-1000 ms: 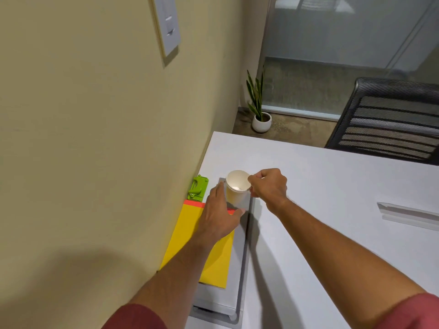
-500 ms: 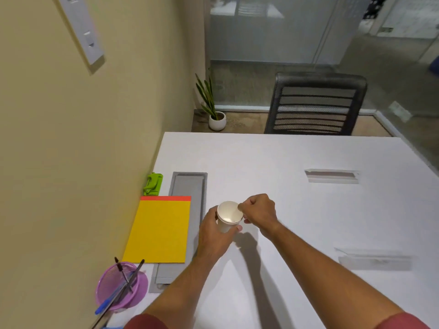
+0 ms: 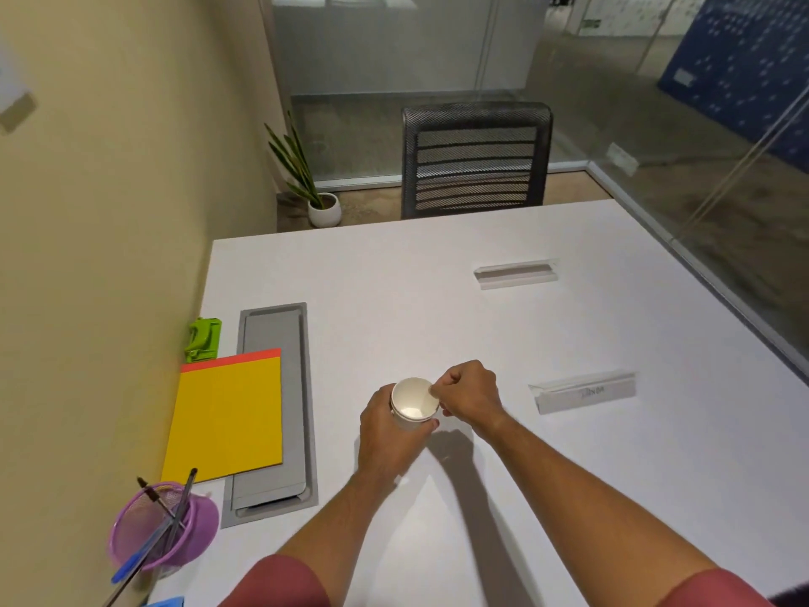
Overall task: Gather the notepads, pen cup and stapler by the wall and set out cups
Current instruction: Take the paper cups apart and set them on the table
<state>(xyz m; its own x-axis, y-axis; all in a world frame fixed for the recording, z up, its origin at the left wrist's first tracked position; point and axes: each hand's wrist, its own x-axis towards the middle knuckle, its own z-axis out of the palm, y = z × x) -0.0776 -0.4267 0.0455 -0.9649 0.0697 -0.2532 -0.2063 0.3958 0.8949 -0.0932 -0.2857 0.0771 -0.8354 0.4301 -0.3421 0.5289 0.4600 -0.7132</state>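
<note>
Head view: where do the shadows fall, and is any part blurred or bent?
Head view: the arms' shadows fall on the white table below the paper cup; the pen cup at the lower left is soft; the wide lens bends the table edges.

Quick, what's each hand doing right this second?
Left hand: closed around the side of the white paper cup.
Right hand: closed, fingertips pinching the cup's rim.

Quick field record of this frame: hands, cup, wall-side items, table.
left hand: wrapped around paper cup
right hand: pinching the cup's rim
cup: upright, empty
notepad: yellow, flat, by wall
stapler: green, beyond notepad, by wall
pen cup: purple, pens inside, nearest corner
table: white
</note>
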